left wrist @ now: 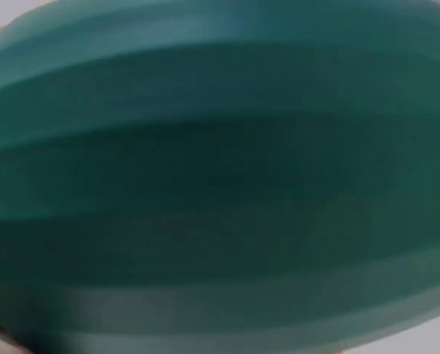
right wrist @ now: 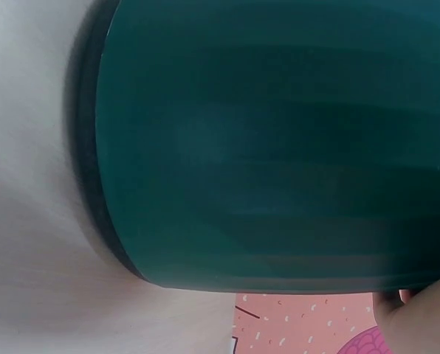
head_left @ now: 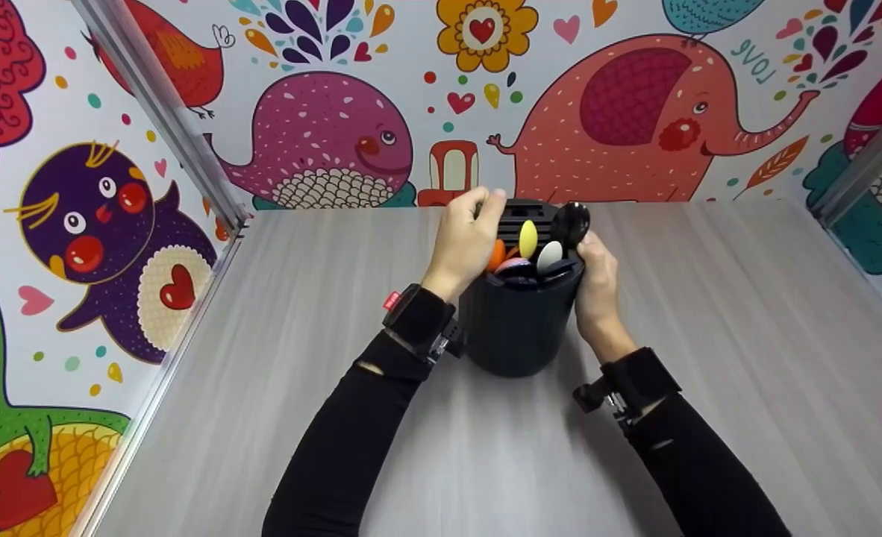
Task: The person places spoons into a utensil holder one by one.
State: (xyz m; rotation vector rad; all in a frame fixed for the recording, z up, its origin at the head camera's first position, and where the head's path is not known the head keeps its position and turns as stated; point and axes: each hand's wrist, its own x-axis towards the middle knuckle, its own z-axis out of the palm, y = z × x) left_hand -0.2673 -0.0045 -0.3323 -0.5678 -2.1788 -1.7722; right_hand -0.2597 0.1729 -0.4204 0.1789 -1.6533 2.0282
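Note:
A dark green, ribbed utensil holder (head_left: 519, 328) stands upright on the table, with a black slotted section (head_left: 527, 211) at the back of its top. Out of its opening rise a yellow oval end (head_left: 528, 239), a white one (head_left: 550, 256), an orange one (head_left: 495, 256) and a black rounded piece (head_left: 571, 220). My left hand (head_left: 460, 242) grips the holder's upper left side. Its upper right side is held by my right hand (head_left: 598, 287). The holder's wall (left wrist: 227, 177) fills the left wrist view. In the right wrist view, its base meets the table.
The pale wood-grain table (head_left: 277, 358) extends around the holder. Behind it stands a wall panel (head_left: 381, 45) printed with cartoon animals. Another printed panel (head_left: 8, 224) rises at the left, and metal corner posts (head_left: 172, 112) join the panels.

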